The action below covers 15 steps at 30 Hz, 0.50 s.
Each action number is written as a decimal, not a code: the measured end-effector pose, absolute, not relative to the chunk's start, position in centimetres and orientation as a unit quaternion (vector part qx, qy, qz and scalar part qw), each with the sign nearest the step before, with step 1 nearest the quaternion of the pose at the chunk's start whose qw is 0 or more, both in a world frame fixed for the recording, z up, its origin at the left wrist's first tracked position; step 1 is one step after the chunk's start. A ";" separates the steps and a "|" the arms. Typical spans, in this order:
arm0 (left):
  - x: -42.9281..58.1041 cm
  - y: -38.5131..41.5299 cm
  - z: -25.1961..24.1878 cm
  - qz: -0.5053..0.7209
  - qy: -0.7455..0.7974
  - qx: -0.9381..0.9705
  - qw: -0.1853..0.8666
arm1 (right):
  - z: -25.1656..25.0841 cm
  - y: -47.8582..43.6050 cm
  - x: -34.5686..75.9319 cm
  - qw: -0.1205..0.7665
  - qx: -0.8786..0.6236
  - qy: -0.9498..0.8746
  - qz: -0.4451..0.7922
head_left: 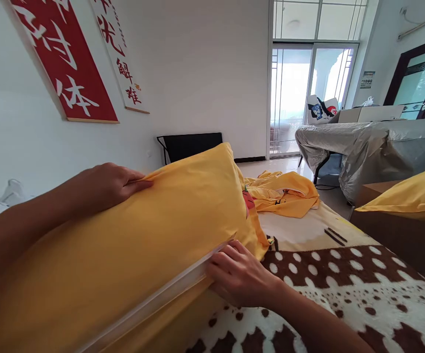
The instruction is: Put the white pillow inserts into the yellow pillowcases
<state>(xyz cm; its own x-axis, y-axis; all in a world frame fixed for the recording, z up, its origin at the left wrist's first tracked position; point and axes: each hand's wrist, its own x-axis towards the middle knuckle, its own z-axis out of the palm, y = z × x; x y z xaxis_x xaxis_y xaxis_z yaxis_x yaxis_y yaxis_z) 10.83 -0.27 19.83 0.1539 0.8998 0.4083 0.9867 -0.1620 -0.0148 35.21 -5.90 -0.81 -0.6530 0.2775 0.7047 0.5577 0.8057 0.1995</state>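
A large yellow pillowcase [153,225] with a pillow inside fills the left and middle of the view, tilted up over the bed. Along its lower side runs an opening with a pale strip [168,287] showing between the yellow edges. My left hand [107,189] pinches the upper edge of the pillowcase between thumb and fingers. At the right end of the opening, my right hand [234,274] is closed on the pillowcase's edge, its fingertips partly hidden. A red printed patch shows at the pillowcase's far end.
Rumpled yellow fabric [286,193] lies farther back on the brown-and-white patterned blanket [330,279]. On the right, another yellow pillow [411,196] rests on a brown box [389,235]. Behind stand a plastic-covered table [382,135] and a black chair back [194,144] by the wall.
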 end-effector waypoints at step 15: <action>14.9 -3.1 16.0 -0.051 -0.451 -0.743 0.492 | -5.7 0.6 37.1 0.275 -0.297 -0.905 -0.134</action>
